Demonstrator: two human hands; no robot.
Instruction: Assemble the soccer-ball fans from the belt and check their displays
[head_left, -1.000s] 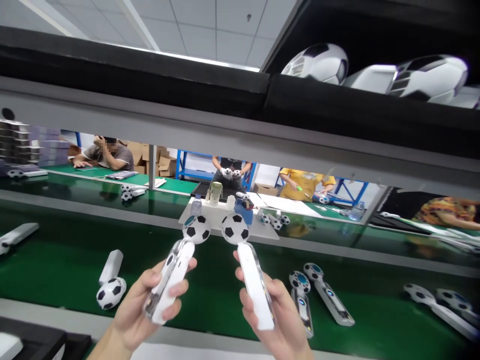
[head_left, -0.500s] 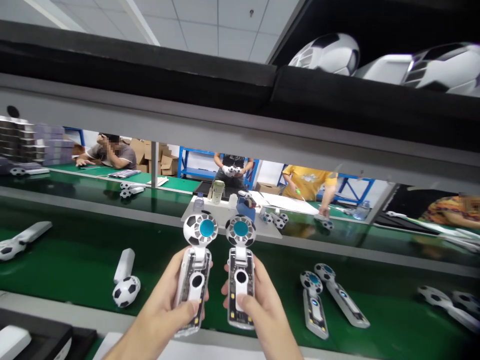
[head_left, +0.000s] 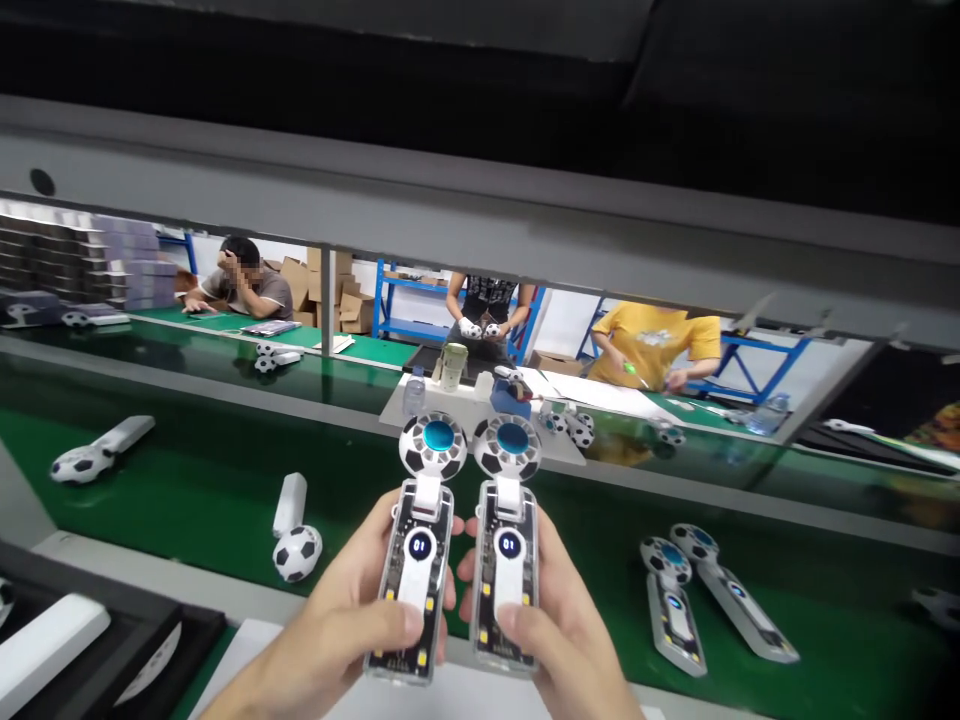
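Each hand grips its own fan, the left hand closed on the left fan and the right hand on the right fan, held side by side over the near edge of the green belt, long axes parallel, ball heads farthest away (thumbs on the handles).

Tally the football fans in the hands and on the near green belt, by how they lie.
Held fans, one in the left hand, one in the right hand: 2
Front-up fans on the near belt: 2
Back-up fans on it: 2
Total: 6, leaving out a blurred shape at the belt's right edge.
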